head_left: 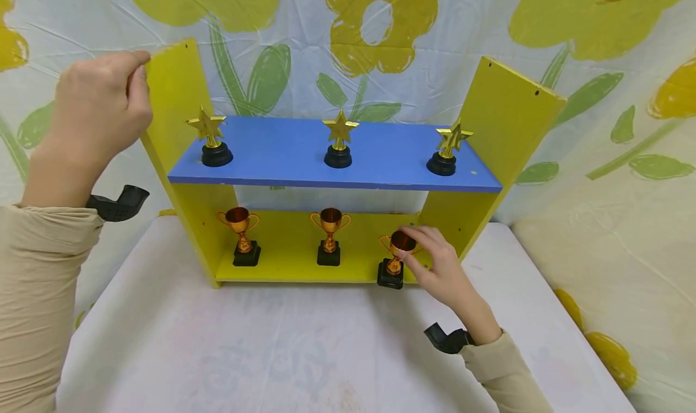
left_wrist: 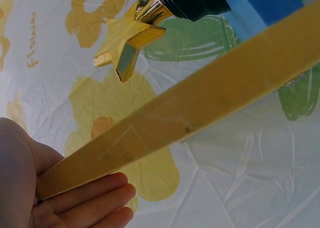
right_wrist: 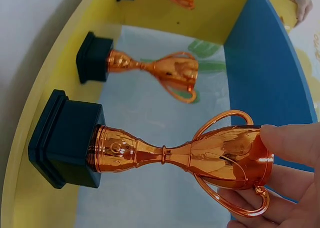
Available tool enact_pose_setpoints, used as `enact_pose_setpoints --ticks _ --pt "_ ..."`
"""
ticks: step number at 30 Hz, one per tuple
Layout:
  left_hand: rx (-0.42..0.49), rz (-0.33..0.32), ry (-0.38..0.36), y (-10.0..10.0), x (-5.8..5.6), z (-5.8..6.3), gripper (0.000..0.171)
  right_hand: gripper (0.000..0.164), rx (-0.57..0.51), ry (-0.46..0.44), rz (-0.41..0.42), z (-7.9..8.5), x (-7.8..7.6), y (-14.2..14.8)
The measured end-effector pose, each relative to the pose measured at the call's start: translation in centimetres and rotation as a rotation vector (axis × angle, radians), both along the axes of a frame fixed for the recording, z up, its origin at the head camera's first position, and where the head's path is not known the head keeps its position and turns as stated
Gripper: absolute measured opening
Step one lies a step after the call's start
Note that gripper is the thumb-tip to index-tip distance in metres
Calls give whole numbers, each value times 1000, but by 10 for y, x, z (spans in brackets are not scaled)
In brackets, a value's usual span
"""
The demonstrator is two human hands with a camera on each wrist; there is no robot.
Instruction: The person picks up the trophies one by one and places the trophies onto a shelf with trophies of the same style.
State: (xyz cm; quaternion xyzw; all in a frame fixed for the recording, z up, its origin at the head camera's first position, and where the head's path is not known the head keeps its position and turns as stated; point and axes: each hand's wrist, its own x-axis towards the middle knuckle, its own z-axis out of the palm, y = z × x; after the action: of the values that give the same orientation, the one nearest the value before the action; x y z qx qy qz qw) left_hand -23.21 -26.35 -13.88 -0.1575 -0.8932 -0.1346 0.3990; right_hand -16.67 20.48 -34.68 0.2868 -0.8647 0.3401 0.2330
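My right hand (head_left: 443,271) pinches the bowl of a copper-coloured trophy cup (right_wrist: 225,155) near its rim, thumb on one side and fingers on the other. Its black square base (right_wrist: 70,140) overlaps the front edge of the yellow bottom shelf (head_left: 283,271); I cannot tell whether it touches. My left hand (head_left: 103,102) grips the top of the yellow left side panel (left_wrist: 185,115), which lies between its thumb side and fingers in the left wrist view. Two like trophy cups stand upright on the bottom shelf, one at left (head_left: 244,244) and one mid-shelf (head_left: 329,238).
On the blue upper shelf (head_left: 277,147) stand three gold star trophies: left (head_left: 209,132), middle (head_left: 339,138) and right (head_left: 449,150). A yellow right side panel (head_left: 500,117) rises beside them. The unit stands on a white-covered table (head_left: 304,352) before a flower-patterned cloth (head_left: 299,14).
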Motion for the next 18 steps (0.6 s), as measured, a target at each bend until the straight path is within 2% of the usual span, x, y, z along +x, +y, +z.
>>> enact_pose_setpoints --ticks 7,18 --pt "7 -3 11 1 0 1 41 42 34 -6 -41 1 -9 11" --pt "4 -6 -3 0 -1 0 42 39 63 -66 -89 1 -23 30"
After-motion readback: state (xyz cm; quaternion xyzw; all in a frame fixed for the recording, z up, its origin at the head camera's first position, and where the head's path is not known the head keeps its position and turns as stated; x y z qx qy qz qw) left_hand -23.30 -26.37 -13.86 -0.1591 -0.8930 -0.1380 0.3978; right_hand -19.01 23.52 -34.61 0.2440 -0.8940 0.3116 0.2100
